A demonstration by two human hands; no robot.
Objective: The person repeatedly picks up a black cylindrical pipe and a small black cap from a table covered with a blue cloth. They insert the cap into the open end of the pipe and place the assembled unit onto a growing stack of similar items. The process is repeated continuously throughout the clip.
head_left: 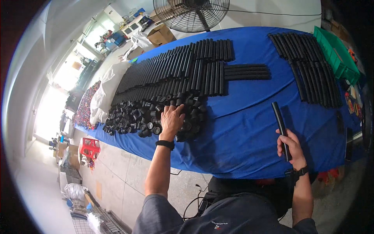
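Observation:
My left hand (172,121) reaches down onto a heap of small round black caps (136,118), its fingers spread apart and their tips among the caps. No cap shows clearly in its grasp. In my right hand (293,147) is a short black tube (277,117), gripped near its lower end. The tube tilts slightly to the left and stands apart from the other tubes. Beyond the heap lie rows of similar black tubes (156,70), packed side by side, with several laid crosswise (247,72) at their right end.
A blue cloth (233,128) covers the table. At the far right are more black tubes (311,70) in two rows, beside a green crate (337,56). A white bag (107,95) and many small multicoloured pieces (86,105) lie at the left end. Behind the table stands a fan (191,13).

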